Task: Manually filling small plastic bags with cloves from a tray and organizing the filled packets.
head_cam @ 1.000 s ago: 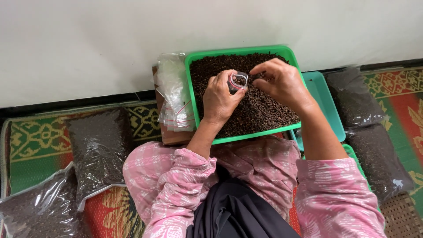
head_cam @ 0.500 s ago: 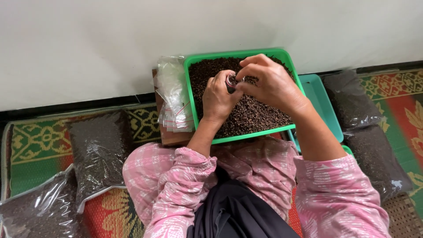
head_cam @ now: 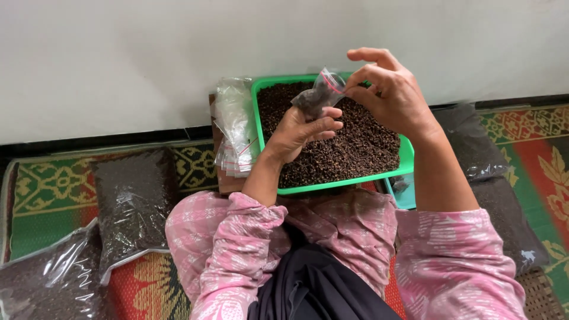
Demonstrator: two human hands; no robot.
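Both hands are now lifting clear of the green tray (head_cam: 408, 159), where a second ago they were down low over the dark granules; the small clear bag (head_cam: 319, 93) has come up with them and is showing dark fill in its lower part, so the scooping part looks done and the hands seem to be working on the bag's mouth, judging by the grip. Left hand (head_cam: 303, 131) is closing around the bag's bottom, fingers curled under and around it. Right hand (head_cam: 392, 89) is pinching the bag's top edge, by the red strip, between thumb and forefinger, other fingers spreading loose above. The bag is sitting in the air between both hands, above the far half of the tray, not touching the contents. The tray is holding a deep, near-full layer of dark peppercorn-like granules (head_cam: 355, 142). A stack of empty clear bags (head_cam: 234, 127) is lying just beside the tray's left side. A teal tray (head_cam: 403, 198) is peeking out under the green one on the right; contents cannot be told. Large filled plastic sacks of the same dark stuff are lying on the patterned mat (head_cam: 47, 189): one on the left (head_cam: 131, 204), others on the right (head_cam: 504, 219).
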